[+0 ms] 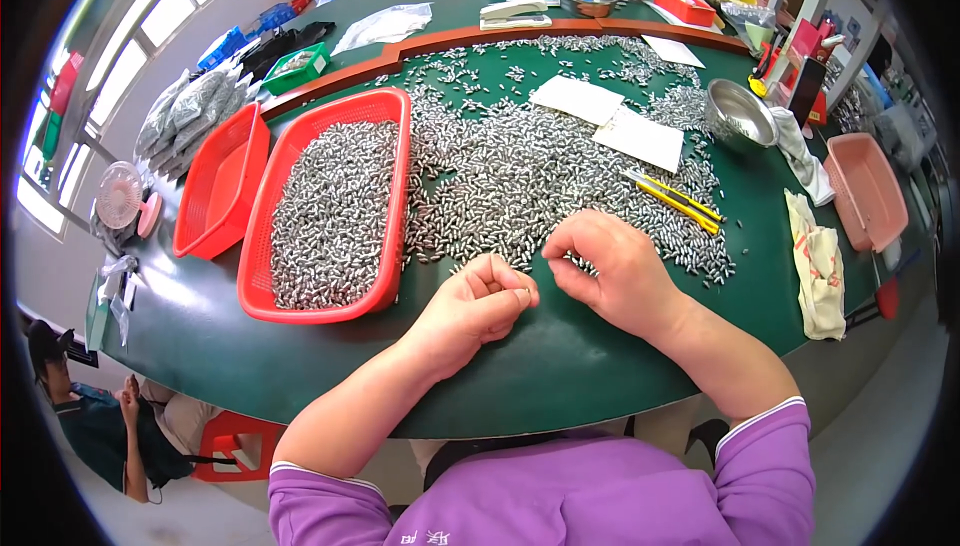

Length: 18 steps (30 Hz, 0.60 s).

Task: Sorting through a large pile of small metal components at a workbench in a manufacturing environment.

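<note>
Purple shirt (580, 491) nearest, silver pieces (500, 171) lie beyond hands (462, 308).

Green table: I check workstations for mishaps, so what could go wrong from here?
The yellow tools lie on the loose pieces just beyond the right hand; a reach that way might knock them or catch on a tip.
The red basket is full of pieces and stands near the left hand; a bump could spill some.
The cards lie over part of the spread and may hide pieces.
</note>
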Each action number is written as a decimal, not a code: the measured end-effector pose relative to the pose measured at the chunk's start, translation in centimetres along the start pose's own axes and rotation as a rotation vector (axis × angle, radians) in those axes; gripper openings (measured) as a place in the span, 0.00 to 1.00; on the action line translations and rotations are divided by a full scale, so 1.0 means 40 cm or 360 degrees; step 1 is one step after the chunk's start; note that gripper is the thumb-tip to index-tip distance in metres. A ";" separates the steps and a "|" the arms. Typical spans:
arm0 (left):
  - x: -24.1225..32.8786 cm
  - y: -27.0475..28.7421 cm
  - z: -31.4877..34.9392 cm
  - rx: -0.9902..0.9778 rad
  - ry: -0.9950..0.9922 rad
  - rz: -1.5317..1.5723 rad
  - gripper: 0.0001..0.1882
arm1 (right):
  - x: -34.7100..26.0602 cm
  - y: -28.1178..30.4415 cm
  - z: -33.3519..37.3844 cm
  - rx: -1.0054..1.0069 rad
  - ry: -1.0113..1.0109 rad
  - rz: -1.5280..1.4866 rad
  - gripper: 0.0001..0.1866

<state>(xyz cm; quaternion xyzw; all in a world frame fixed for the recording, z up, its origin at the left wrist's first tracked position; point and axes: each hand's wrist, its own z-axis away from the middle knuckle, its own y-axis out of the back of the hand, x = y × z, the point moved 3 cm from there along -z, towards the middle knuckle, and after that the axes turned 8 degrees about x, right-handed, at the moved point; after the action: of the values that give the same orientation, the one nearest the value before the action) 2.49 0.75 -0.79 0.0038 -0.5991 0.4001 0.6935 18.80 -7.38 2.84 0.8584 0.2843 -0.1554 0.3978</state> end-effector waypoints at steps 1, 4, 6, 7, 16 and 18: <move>0.001 0.000 -0.001 0.0013 0.0027 0.0047 0.06 | -0.006 -0.002 -0.003 0.0068 -0.0044 -0.0062 0.08; 0.000 0.001 -0.004 0.0007 0.0058 0.0144 0.07 | -0.005 0.003 -0.005 0.0106 -0.0026 -0.0141 0.09; -0.002 0.003 -0.007 -0.0002 0.0117 0.0140 0.08 | -0.002 0.001 -0.003 0.0076 -0.0015 -0.0181 0.07; -0.001 0.002 -0.006 -0.0015 0.0119 0.0138 0.08 | -0.001 0.000 -0.003 0.0073 -0.0023 -0.0184 0.07; 0.000 -0.001 -0.004 -0.0042 0.0068 0.0154 0.07 | -0.003 -0.005 0.000 0.0027 -0.0354 -0.0560 0.08; 0.000 0.001 -0.005 -0.0042 0.0092 0.0178 0.07 | -0.003 -0.009 0.000 0.0020 -0.0365 -0.0578 0.09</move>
<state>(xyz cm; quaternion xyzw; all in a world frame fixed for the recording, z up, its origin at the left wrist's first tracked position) 2.64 0.88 -0.89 -0.0503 -0.5833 0.4302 0.6872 18.50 -7.25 2.68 0.7722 0.3863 -0.3228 0.3877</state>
